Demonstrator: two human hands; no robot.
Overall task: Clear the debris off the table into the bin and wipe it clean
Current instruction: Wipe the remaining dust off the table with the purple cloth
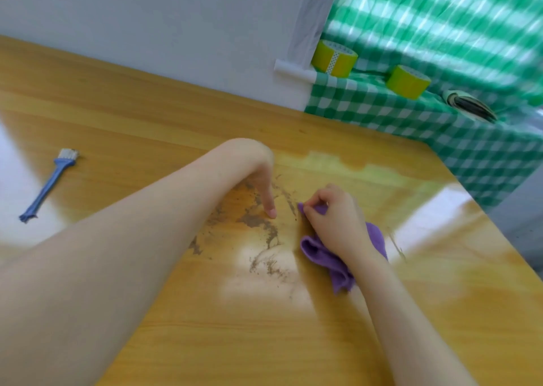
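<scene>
A blue brush lies far left on the wooden table. The left hand sets one straight finger on the brown debris (its other fingers seem hidden). Just right of it, the right hand pinches a purple cloth lying on the tabletop.

Brush left of debris, cloth right

We see our right hand pinching a purple cloth beside brown debris on the bench, left hand fingertip touching it.
</scene>
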